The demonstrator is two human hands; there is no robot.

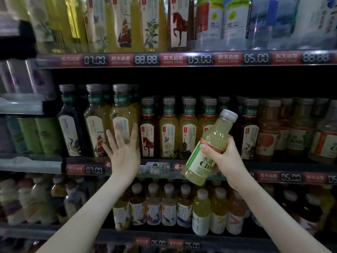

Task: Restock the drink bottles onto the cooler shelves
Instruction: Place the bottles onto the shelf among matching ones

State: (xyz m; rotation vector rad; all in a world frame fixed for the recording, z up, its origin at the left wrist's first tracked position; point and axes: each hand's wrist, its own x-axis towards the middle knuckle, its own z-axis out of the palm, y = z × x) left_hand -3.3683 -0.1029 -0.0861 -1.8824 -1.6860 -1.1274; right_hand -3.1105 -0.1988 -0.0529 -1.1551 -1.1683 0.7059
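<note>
Drink bottle [200, 161], pale yellow-green, white cap, "C100" label: being held in the air in front of the middle shelf [269, 177]. It is tilting, cap toward 1 o'clock and base toward 7 o'clock, with the base overlapping that shelf's front edge. It is not standing on any shelf.

Far left, at 9 o'clock of the view: green cans [42, 136] are sitting in a neighbouring unit, blurred.

Left end of the middle shelf: three tall tea bottles are standing upright, one dark bottle [70, 128] and two yellow bottles [94, 125].

Left hand [124, 154] is reaching up in front of the right-hand yellow one, fingers straight and spread, gripping nothing. Cannot tell whether the fingertips are touching the bottle.

At 3 o'clock from that hand: a row of shorter tea bottles [168, 128] is standing upright, with green neck bands and picture labels.

Right hand [226, 157] is wrapping round the drink bottle's middle, thumb lying across the label's upper band, fingers going behind.

Further toward 3 o'clock: orange drinks [268, 130] and pale shelved C100 bottles [299, 132] are filling the right end of the shelf.

At 12 o'clock: the top shelf [200, 59] is carrying large bottles [145, 24], its rail showing 07.00, 88.88 and 05.00.

At 6 o'clock: the lower shelf [158, 242] is holding small white-capped bottles [169, 207].
</note>
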